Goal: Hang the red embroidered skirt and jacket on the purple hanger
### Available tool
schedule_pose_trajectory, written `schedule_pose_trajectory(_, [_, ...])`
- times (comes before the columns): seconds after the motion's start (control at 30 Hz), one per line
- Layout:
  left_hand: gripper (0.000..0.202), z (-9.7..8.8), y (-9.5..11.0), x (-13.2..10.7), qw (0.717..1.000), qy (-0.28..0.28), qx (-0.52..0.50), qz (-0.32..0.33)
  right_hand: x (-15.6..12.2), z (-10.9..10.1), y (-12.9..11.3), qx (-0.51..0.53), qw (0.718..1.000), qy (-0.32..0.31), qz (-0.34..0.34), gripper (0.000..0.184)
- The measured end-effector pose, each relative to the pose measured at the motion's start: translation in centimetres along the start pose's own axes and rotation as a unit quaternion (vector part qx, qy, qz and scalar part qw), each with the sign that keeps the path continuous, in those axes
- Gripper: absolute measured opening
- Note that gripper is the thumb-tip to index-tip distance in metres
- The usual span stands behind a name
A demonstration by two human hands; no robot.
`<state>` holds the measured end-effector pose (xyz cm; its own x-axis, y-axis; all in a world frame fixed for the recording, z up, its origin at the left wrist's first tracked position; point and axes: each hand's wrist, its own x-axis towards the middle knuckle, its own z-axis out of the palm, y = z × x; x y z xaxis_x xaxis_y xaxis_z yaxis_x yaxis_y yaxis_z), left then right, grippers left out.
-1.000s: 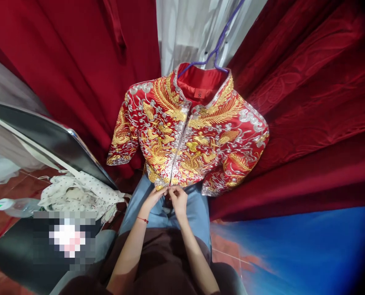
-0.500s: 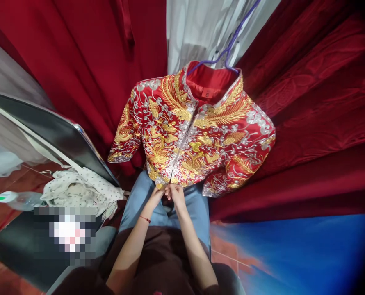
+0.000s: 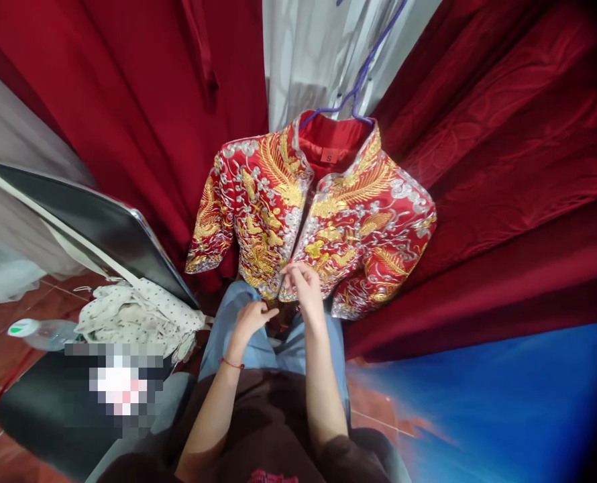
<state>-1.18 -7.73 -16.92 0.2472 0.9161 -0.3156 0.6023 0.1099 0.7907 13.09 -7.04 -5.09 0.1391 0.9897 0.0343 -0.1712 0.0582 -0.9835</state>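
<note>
A red jacket (image 3: pixel 323 221) with dense gold and silver embroidery and a stand-up collar hangs in front of me on a purple hanger (image 3: pixel 356 87). Its front opening parts wider toward the collar and closes up near the hem. At the lower front edge, my right hand (image 3: pixel 306 285) pinches at the opening, fingertips together; whatever small piece lies between them is hidden. Just under the hem, over my thigh, my left hand (image 3: pixel 251 322) is off the jacket with its fingers loosely apart and holding nothing.
Dark red drapes (image 3: pixel 479 181) hang behind and right of the jacket. To the left stands a black chair (image 3: pixel 41 409) bearing a spotted cloth bag (image 3: pixel 127 315) and a clear bottle (image 3: pixel 49 333). Blue fabric (image 3: pixel 504 396) spreads at lower right over the tiled floor.
My right hand has risen from the hem to a higher spot on the front opening. My left hand has come away from the hem. The opening gapes slightly wider above.
</note>
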Motion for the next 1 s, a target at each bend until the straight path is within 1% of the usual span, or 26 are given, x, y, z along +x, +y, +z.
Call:
schedule_pose_trajectory(0.03, [0.039, -1.1, 1.2, -0.4, 0.999, 0.018, 0.024, 0.013, -0.6, 0.3, 0.4, 0.009, 1.0, 0.007, 0.004, 0.025])
schedule_pose_trajectory(0.07, [0.035, -1.9, 2.4, -0.8, 0.996, 0.046, 0.06, 0.039, -1.2, 0.6, 0.7, 0.017, 1.0, 0.012, 0.007, 0.026])
schedule_pose_trajectory(0.13, [0.02, -3.0, 4.9, -1.2, 0.984, 0.118, 0.105, 0.079, -2.2, 1.1, 0.8, 0.024, 1.0, 0.008, 0.009, 0.026])
schedule_pose_trajectory(0.2, [0.013, -3.2, 6.8, -1.2, 0.972, 0.173, 0.125, 0.097, -2.9, 1.2, 0.3, 0.018, 1.0, -0.014, 0.007, 0.027])
schedule_pose_trajectory(0.23, [0.012, -2.9, 7.4, -1.1, 0.97, 0.182, 0.123, 0.104, -3.2, 1.2, 0.0, 0.012, 1.0, -0.027, 0.007, 0.027])
schedule_pose_trajectory(0.27, [0.01, -2.6, 7.7, -0.9, 0.971, 0.178, 0.111, 0.114, -3.3, 1.0, -0.4, 0.004, 0.999, -0.04, 0.009, 0.028])
schedule_pose_trajectory(0.37, [0.015, -1.4, 7.4, -0.3, 0.977, 0.135, 0.029, 0.166, -3.3, 0.4, -1.2, -0.015, 0.998, -0.063, 0.02, 0.028])
schedule_pose_trajectory(0.43, [0.018, -1.0, 7.0, 0.0, 0.975, 0.117, -0.016, 0.188, -2.9, 0.3, -1.4, -0.014, 0.998, -0.063, 0.028, 0.028])
schedule_pose_trajectory(0.47, [0.019, -1.0, 6.8, 0.1, 0.975, 0.115, -0.018, 0.188, -2.6, 0.3, -1.6, -0.011, 0.998, -0.06, 0.031, 0.029])
schedule_pose_trajectory(0.53, [0.02, -1.4, 6.7, 0.1, 0.977, 0.124, 0.01, 0.176, -2.0, 0.6, -2.1, 0.001, 0.998, -0.055, 0.028, 0.031])
schedule_pose_trajectory(0.63, [0.024, -2.1, 6.8, -0.1, 0.973, 0.147, 0.04, 0.172, -0.8, 1.5, -3.7, 0.011, 0.999, -0.051, -0.002, 0.031])
schedule_pose_trajectory(0.73, [0.035, -2.2, 6.5, 0.3, 0.97, 0.162, 0.031, 0.179, 1.0, 2.4, -6.8, 0.014, 0.998, -0.049, -0.047, 0.03])
schedule_pose_trajectory(0.83, [0.04, -1.6, 6.1, 0.9, 0.97, 0.163, 0.039, 0.177, 2.6, 3.0, -11.2, 0.038, 0.991, -0.012, -0.131, 0.032])
schedule_pose_trajectory(0.93, [0.038, -1.0, 6.2, 0.8, 0.97, 0.156, 0.029, 0.182, 3.3, 2.6, -15.3, 0.031, 0.977, 0.021, -0.208, 0.032])
schedule_pose_trajectory(0.97, [0.037, -0.9, 6.3, 0.7, 0.97, 0.156, 0.023, 0.183, 3.1, 2.2, -16.0, 0.015, 0.975, 0.022, -0.219, 0.033])
schedule_pose_trajectory(1.0, [0.036, -0.8, 6.5, 0.5, 0.97, 0.154, 0.017, 0.185, 2.8, 1.8, -16.3, -0.002, 0.975, 0.023, -0.222, 0.033])
